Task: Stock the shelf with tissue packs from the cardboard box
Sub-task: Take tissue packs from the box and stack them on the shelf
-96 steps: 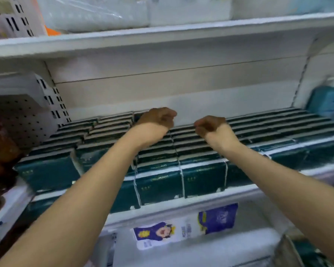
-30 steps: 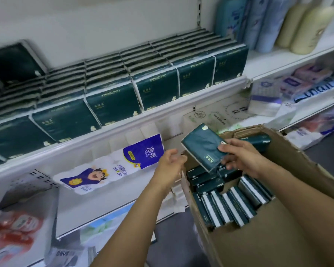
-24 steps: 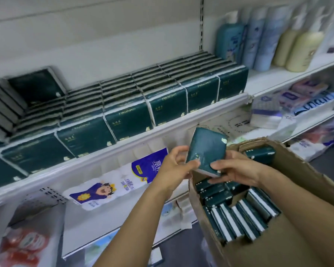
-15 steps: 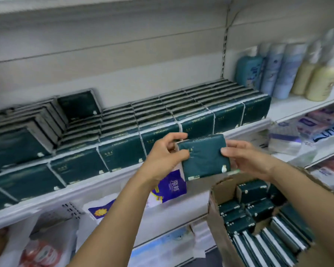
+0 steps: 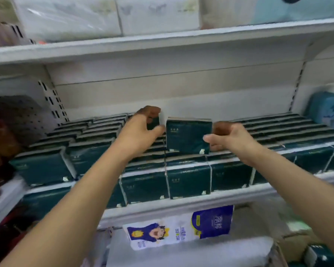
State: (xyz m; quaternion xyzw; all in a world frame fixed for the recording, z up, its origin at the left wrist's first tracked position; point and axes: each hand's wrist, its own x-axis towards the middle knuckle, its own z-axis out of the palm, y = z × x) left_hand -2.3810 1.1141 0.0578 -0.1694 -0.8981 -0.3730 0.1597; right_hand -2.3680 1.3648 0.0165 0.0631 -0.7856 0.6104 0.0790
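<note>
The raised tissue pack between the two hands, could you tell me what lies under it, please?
Under the raised tissue pack lie rows of shelved packs; those directly beneath it are covered from view.

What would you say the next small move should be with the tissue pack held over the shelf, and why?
Probably press the tissue pack down into the middle row. The right hand pinches its right edge, and it stands upright, higher than the shelved packs around it, so it is not seated yet. The left hand grips a neighbouring pack, seemingly holding a gap open.
</note>
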